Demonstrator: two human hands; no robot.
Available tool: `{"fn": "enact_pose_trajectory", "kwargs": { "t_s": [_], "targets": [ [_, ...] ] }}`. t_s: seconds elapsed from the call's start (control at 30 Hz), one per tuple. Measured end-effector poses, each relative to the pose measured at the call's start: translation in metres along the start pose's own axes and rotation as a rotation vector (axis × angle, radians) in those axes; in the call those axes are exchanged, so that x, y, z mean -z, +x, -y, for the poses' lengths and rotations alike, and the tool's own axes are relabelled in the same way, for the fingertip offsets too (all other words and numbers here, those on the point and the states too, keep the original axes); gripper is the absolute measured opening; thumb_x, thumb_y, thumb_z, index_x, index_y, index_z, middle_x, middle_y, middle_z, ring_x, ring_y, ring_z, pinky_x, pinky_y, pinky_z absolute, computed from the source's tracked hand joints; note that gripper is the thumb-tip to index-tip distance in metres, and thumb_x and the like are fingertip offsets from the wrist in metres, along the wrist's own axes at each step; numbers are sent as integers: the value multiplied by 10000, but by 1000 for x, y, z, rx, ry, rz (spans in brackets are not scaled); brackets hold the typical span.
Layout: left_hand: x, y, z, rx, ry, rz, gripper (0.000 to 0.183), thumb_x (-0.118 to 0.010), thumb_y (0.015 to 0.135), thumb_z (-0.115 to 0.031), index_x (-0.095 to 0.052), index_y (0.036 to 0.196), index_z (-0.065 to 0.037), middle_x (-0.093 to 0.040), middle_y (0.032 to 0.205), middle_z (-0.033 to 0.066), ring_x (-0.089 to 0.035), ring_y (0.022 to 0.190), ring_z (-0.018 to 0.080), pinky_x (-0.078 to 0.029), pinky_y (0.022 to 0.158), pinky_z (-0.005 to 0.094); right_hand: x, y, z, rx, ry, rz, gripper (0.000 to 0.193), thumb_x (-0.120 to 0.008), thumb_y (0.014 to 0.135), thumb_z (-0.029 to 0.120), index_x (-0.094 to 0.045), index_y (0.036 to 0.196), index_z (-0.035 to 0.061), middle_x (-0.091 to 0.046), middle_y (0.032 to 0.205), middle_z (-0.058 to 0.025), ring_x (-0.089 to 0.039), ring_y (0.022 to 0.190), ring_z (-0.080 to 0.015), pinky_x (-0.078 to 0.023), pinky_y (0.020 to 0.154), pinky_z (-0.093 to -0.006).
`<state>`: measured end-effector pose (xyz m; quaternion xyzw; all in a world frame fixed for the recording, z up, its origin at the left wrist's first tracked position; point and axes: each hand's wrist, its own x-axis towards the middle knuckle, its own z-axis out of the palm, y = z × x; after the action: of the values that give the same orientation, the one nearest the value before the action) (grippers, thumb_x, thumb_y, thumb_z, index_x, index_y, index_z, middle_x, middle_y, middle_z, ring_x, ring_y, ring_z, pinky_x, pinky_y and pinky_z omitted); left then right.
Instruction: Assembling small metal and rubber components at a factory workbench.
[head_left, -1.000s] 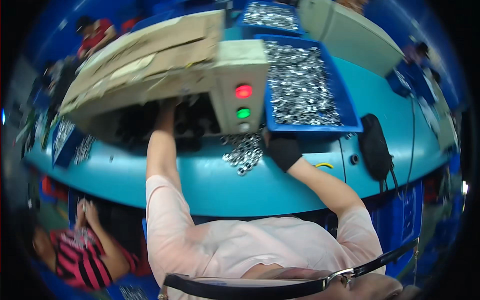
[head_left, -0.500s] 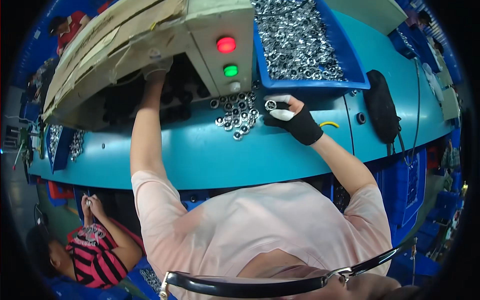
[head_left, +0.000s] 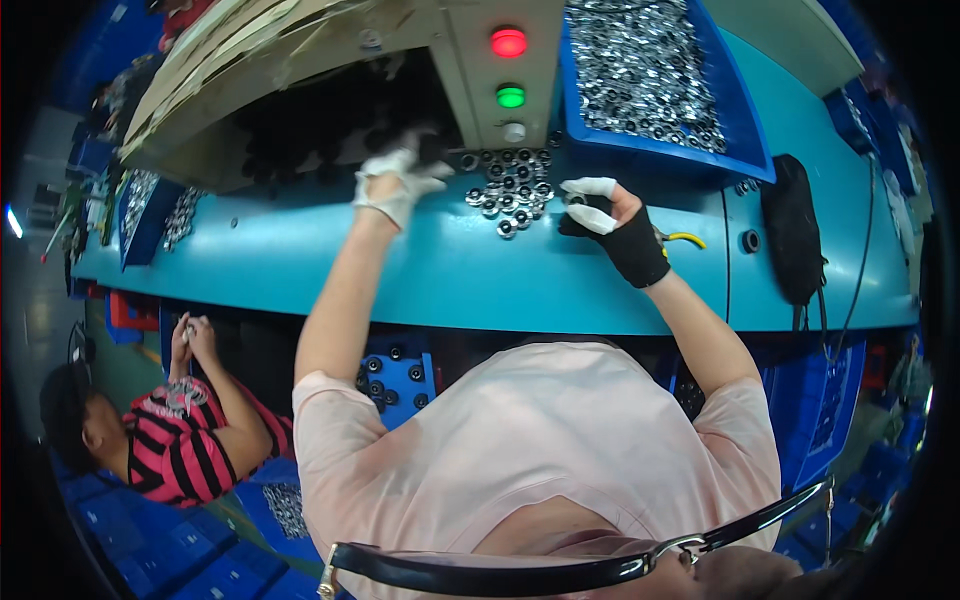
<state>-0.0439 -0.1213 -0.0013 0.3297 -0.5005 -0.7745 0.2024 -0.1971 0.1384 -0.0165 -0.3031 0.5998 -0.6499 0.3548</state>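
Observation:
My left hand (head_left: 398,188), in a white glove, is just outside the dark opening of a beige machine (head_left: 480,75). Motion smears its fingers, and a dark blur beside them cannot be made out. My right hand (head_left: 625,230) wears a black fingerless glove with white covers on thumb and forefinger. Between those two it pinches a small round part (head_left: 577,200), dark and shiny. Left of that hand, a cluster of shiny round parts with dark centres (head_left: 513,190) lies on the turquoise table (head_left: 480,275).
A blue bin (head_left: 672,158) heaped with shiny parts stands at the back right. Near my right hand lies a yellow-handled tool (head_left: 685,239). Farther right are a black ring (head_left: 750,241) and a long black pouch (head_left: 792,230). A co-worker in a striped shirt (head_left: 205,440) sits at the left.
My left hand has come out of the machine's opening toward the cluster of parts. My right hand still pinches its part, now turned differently. The whole view has shifted somewhat.

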Motion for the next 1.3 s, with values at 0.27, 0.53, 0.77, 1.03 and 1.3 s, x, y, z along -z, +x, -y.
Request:
{"fn": "enact_pose_trajectory", "kwargs": {
  "t_s": [0.27,0.53,0.77,1.03,1.3],
  "targets": [
    [-42,-72,37,119,-183,164,370,-539,927,-250,-528,1195,6,-598,1042,128,-645,835,268,-568,681,321,3,-15,9,-175,98,42,352,-647,799,13,-594,1141,76,-595,913,-16,-613,828,-114,-518,792,-259],
    [-49,-90,43,58,-161,180,382,-524,936,-253,-517,1202,22,-605,1011,145,-657,815,260,-591,685,305,4,-21,-8,38,-253,43,275,-654,807,46,-586,1073,43,-601,910,-28,-587,836,-98,-490,770,-246],
    [-50,-95,44,37,-101,203,464,-545,919,-318,-499,1228,26,-587,1068,143,-636,881,255,-562,736,317,1,-28,-7,9,-195,53,273,-628,841,83,-558,1096,16,-610,908,-44,-594,832,-109,-482,764,-241],
    [-52,-97,43,10,-104,212,466,-554,916,-293,-478,1240,34,-575,1097,142,-641,886,257,-568,725,304,-2,-28,-7,23,-264,58,262,-609,865,100,-552,1104,9,-620,888,-54,-604,814,-113,-484,743,-242],
    [-61,-96,66,199,-502,372,437,-628,857,-138,-467,1238,5,-548,1122,97,-636,886,210,-583,670,247,-31,-34,4,125,-164,163,252,-667,816,77,-599,1055,35,-617,873,-29,-589,747,-87,-478,660,-228]
  ]
}}
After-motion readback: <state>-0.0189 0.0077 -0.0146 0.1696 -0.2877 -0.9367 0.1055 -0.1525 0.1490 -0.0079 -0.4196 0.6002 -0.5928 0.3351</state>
